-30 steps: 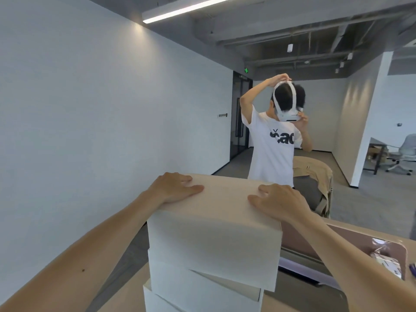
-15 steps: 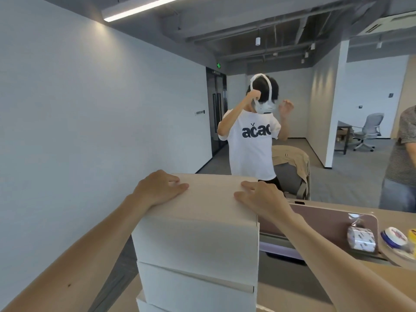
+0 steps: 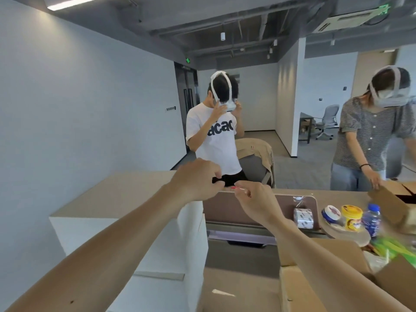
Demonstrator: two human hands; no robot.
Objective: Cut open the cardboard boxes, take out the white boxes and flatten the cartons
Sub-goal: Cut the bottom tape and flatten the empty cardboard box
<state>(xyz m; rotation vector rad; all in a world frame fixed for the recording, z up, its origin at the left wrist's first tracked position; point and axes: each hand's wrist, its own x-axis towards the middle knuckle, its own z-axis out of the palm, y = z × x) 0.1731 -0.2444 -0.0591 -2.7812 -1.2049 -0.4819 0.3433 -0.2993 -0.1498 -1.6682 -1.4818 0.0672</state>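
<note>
Hands close together: left hand (image 3: 198, 179) curled, hold unclear; right hand (image 3: 254, 201) pinches thin red-tipped item (image 3: 236, 188); white boxes (image 3: 117, 221) below.

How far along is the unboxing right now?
Done: several white boxes sit stacked at left, out of any carton. In hand: the left hand and right hand hover close together above the stack. The right pinches a small reddish thing, too small to identify. Left: the brown carton at lower right stands open, not flattened.
</note>
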